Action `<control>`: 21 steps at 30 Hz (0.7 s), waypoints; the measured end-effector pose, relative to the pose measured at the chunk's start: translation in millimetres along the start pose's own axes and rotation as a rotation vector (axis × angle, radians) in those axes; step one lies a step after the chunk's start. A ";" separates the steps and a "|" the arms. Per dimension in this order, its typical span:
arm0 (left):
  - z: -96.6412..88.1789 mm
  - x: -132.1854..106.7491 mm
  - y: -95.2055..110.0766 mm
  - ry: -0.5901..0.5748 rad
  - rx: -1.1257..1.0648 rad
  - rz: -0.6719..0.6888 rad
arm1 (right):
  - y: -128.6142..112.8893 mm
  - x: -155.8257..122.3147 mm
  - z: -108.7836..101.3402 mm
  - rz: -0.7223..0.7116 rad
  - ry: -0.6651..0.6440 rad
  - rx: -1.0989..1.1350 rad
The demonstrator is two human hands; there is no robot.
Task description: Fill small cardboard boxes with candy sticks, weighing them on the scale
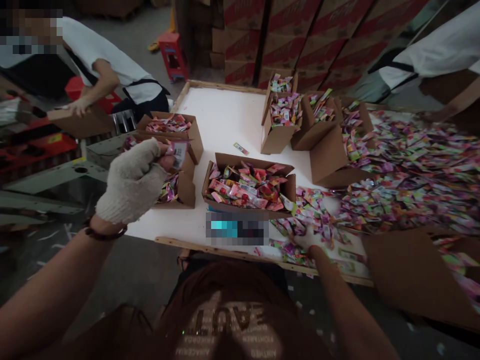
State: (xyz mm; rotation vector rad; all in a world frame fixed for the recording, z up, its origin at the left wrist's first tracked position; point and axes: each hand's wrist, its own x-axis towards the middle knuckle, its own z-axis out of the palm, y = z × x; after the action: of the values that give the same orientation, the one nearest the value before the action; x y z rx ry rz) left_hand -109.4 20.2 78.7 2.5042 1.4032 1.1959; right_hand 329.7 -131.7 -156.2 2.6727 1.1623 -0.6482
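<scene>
My left hand (134, 181), in a white knitted glove, is raised over the table's left side with its fingers pinched on a small candy packet (179, 153). Just beneath it stands an open cardboard box (186, 192) with packets inside. My right hand (308, 239), also gloved, rests low on the loose heap of colourful candy packets (405, 185) near the table's front edge; its fingers are buried among the packets. An open box full of packets (248, 186) sits between my two hands.
The white table (221, 117) has a wooden rim. Several more open boxes of packets (279, 117) stand at the back. A loose brown cardboard sheet (412, 272) lies front right. One person bends at the far left, another at the far right. Red cartons are stacked behind.
</scene>
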 end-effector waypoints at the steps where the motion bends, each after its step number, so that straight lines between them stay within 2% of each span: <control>1: 0.8 3.7 6.8 -0.007 -0.012 0.028 | 1.3 -6.3 12.8 0.010 -0.005 -0.038; 3: 4.4 11.2 22.0 -0.026 -0.026 0.078 | 4.7 -13.1 21.7 -0.024 -0.002 -0.061; 5: 10.0 17.8 37.5 -0.068 -0.027 0.097 | 11.8 -9.7 11.5 -0.129 -0.018 -0.062; 8: 18.9 24.2 55.2 -0.150 -0.073 0.094 | 27.5 7.6 -20.4 -0.277 -0.039 -0.072; 13: 25.5 27.4 65.3 -0.220 -0.132 0.106 | 43.3 31.2 -63.4 -0.341 -0.033 -0.135; 15: 29.8 27.0 68.5 -0.259 -0.083 0.117 | 42.4 32.7 -76.2 -0.384 -0.009 -0.143; 17: 39.0 25.1 73.6 -0.351 -0.003 0.129 | 37.8 30.0 -92.1 -0.417 0.035 -0.132; 19: 51.6 21.7 78.9 -0.478 0.058 0.141 | 30.8 23.6 -114.3 -0.433 0.092 -0.074; 21: 62.3 17.6 81.2 -0.535 0.064 0.133 | 21.9 13.1 -143.0 -0.465 0.149 0.019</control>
State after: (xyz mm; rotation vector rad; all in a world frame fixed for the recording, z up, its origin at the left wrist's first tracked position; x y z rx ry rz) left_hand -6.6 5.1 75.7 2.7040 1.1609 0.4290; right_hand 400.1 -94.2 -34.8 2.5102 1.8537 -0.5246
